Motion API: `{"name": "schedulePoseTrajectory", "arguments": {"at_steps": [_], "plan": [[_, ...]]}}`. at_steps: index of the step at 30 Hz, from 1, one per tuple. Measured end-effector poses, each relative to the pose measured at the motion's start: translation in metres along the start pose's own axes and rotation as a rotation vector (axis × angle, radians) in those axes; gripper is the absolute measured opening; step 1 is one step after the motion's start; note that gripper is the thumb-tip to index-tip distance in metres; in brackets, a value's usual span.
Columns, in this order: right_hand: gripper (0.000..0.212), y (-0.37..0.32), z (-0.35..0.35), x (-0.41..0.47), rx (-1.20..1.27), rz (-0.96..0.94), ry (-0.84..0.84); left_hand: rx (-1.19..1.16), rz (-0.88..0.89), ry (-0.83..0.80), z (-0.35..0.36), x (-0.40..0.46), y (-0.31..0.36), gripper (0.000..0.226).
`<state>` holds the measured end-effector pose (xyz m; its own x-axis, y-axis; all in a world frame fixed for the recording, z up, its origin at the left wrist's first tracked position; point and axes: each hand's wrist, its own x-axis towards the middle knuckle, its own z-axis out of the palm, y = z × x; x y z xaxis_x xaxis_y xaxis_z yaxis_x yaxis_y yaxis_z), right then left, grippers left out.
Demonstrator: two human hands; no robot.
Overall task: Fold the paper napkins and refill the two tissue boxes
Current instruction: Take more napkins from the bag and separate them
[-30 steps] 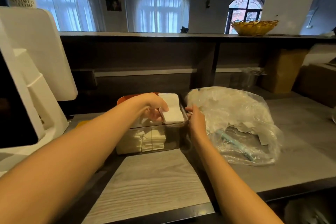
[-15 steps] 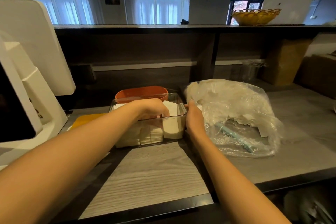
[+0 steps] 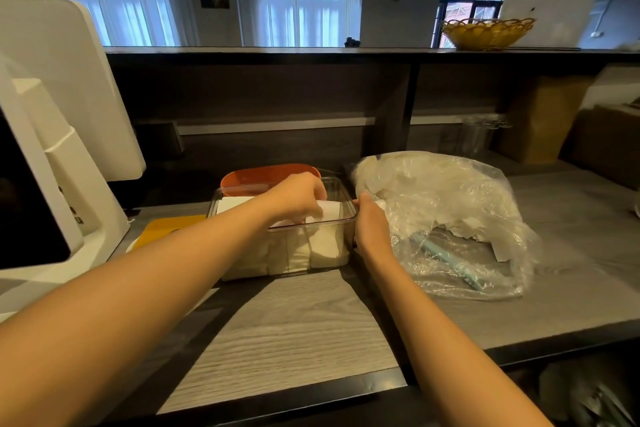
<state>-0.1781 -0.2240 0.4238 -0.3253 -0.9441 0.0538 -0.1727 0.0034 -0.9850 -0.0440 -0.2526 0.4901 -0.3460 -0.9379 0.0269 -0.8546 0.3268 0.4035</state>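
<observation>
A clear plastic tissue box (image 3: 341,191) stands at the middle of the counter, packed with folded white napkins (image 3: 325,244). My left hand (image 3: 299,196) reaches down into the box, its curled fingers holding a folded napkin at the right end. My right hand (image 3: 370,222) holds the box's right end wall, thumb at the rim. An orange box (image 3: 263,173) sits right behind the clear one. To the right, a clear plastic bag (image 3: 446,215) holds loose white napkins.
A white point-of-sale terminal (image 3: 52,135) fills the left side. A yellow flat item (image 3: 166,230) lies beside the box. A woven basket (image 3: 488,32) sits on the upper ledge. Brown cartons (image 3: 543,118) stand at the back right.
My left hand has lowered the folded napkin from above the box down into its right end. My right hand stayed at the box's right side.
</observation>
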Motion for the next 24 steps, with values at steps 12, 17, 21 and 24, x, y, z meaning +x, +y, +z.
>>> {"name": "schedulePoseTrajectory", "arguments": {"at_steps": [12,17,21,24], "plan": [[0.054,-0.002,-0.002,-0.002,-0.009,0.008,-0.020,-0.568,-0.441,-0.362,-0.009,-0.006,0.007,0.060],[0.048,-0.001,-0.002,-0.002,-0.018,-0.012,-0.009,-0.605,-0.449,-0.465,-0.014,-0.010,0.017,0.065],[0.042,-0.003,-0.008,-0.003,0.018,-0.026,-0.010,-0.565,-0.370,-0.237,-0.015,-0.010,0.014,0.056],[0.041,-0.007,-0.011,-0.005,0.091,-0.025,-0.022,-0.558,-0.429,-0.231,-0.018,-0.004,-0.010,0.042]]}}
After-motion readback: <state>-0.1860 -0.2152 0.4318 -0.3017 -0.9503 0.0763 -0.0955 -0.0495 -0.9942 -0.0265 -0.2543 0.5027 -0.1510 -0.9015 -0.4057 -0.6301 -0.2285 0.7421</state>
